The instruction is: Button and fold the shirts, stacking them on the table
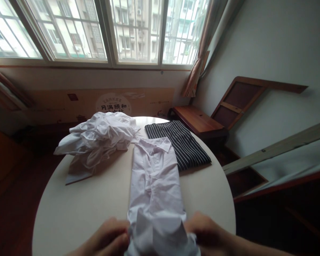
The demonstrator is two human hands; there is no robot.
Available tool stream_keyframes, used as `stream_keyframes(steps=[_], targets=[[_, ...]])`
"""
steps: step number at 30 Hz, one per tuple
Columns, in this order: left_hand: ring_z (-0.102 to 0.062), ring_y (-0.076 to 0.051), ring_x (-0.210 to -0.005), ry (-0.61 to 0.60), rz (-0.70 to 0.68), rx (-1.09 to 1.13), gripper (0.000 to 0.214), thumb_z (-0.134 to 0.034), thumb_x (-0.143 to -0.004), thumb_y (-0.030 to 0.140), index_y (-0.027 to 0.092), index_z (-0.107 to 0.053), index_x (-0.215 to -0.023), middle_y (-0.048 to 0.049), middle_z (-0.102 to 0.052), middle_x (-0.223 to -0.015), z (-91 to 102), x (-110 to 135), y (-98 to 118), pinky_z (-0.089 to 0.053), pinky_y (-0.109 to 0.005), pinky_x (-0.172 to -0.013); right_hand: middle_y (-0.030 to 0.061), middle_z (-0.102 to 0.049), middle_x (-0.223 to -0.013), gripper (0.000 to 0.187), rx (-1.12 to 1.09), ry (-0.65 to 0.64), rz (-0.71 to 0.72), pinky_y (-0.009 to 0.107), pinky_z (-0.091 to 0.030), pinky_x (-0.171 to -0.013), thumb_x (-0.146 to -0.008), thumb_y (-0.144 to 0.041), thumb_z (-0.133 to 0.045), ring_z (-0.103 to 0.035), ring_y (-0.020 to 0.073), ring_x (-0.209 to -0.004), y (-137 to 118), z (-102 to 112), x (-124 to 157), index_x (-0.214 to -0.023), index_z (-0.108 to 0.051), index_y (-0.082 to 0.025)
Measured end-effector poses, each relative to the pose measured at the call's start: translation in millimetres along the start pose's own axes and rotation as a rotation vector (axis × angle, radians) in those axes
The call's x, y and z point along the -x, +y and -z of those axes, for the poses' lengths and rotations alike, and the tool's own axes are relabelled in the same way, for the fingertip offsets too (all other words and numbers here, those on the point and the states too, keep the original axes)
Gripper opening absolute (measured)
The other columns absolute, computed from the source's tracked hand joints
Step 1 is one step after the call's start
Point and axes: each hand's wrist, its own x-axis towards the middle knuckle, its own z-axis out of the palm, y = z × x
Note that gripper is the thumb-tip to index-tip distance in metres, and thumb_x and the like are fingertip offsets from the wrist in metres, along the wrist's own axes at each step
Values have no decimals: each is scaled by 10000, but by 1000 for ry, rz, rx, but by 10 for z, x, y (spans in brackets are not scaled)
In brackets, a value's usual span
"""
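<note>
A white collared shirt (154, 177) lies lengthwise on the round table (95, 202), narrowed into a long strip with its collar at the far end. My left hand (110, 236) grips the left side of its near end, fingers closed on the cloth. On the opposite side, my right hand (205, 231) is closed on the shirt's right edge, slightly blurred. Between both hands the near end is lifted and bunched, and part of it runs out of view at the bottom.
A heap of crumpled white clothes (103, 131) sits at the table's far left. At the far right lies a folded black-and-white striped garment (178, 142), partly under the shirt's collar side. Beyond stand a wooden bench (197, 119) and a barred window (133, 32).
</note>
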Motion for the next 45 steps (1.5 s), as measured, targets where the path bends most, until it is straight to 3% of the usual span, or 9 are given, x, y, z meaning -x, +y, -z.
stream_keyframes(steps=[6, 12, 18, 22, 25, 29, 33, 39, 45], targets=[[-339, -72, -504, 626, -10, 47, 510, -546, -743, 637, 149, -489, -606, 37, -408, -544, 579, -1331, 32, -283, -178, -450, -6, -545, -640, 349, -198, 715, -4, 211, -364, -465, -684, -475, -728, -441, 91, -519, -41, 911, -737, -796, -613, -166], [-419, -91, -498, 610, 287, -13, 328, -765, -541, 370, 111, -601, -658, 21, -508, -533, 838, -2295, -617, -303, -204, -469, -8, -547, -573, 290, -84, 852, -323, 189, -319, -416, -628, -352, -768, -418, 64, -463, 685, 1690, -1294, -692, -597, -126], [-542, -129, -656, 551, 150, -130, 295, -698, -589, 271, 113, -639, -830, -36, -617, -760, 869, -2314, -794, -409, -220, -569, 80, -640, -1029, 665, 94, 751, -276, 240, -481, -641, -618, -274, -762, -604, 133, -761, 755, 1772, -1285, -1223, -512, -157], [-558, -121, -674, 330, 45, -47, 591, -768, -510, 265, 125, -608, -1061, -47, -624, -864, 994, -2296, -763, -440, -218, -574, 60, -669, -854, 329, 250, 640, -245, 255, -469, -701, -627, -255, -724, -592, 143, -734, 713, 1868, -1341, -908, -654, -100], [-478, -90, -544, 238, 105, -67, 399, -763, -521, 291, 96, -670, -858, 2, -575, -636, 1040, -2284, -763, -373, -198, -499, 43, -659, -795, 269, 177, 644, -161, 261, -461, -680, -637, -310, -706, -580, 141, -695, 722, 1881, -1361, -816, -640, -120], [-464, -82, -530, 303, 2, 74, 338, -716, -625, 426, 105, -643, -702, 2, -562, -592, 1066, -2239, -704, -343, -195, -505, 23, -645, -866, 311, -162, 644, 73, 276, -465, -726, -667, -399, -664, -588, 140, -745, 669, 1801, -1349, -863, -554, -184], [-486, -91, -540, 507, -41, 177, 391, -731, -601, 480, 132, -621, -742, 12, -572, -617, 1178, -2246, -614, -353, -199, -517, 4, -604, -764, 321, -21, 702, 20, 257, -444, -647, -683, -466, -634, -549, 130, -664, 650, 1845, -1407, -792, -505, -192], [-574, -177, -653, 648, 9, -509, 402, -645, -713, 489, 147, -657, -923, -43, -625, -702, 1301, -2500, -660, -406, -260, -613, 56, -628, -800, 262, 853, 994, -235, 302, -420, -728, -782, -438, -573, -580, 195, -771, 801, 2118, -1529, -803, -573, -177], [-518, -308, -1098, 561, 75, -1141, 403, -540, -844, 350, 148, -570, -1191, -171, -578, -1181, 969, -2582, -470, -381, -398, -916, 191, -536, -1236, 472, 1213, 857, -436, 410, -364, -958, -839, -377, -542, -487, 309, -1151, 847, 1993, -1508, -1230, -513, -113]])
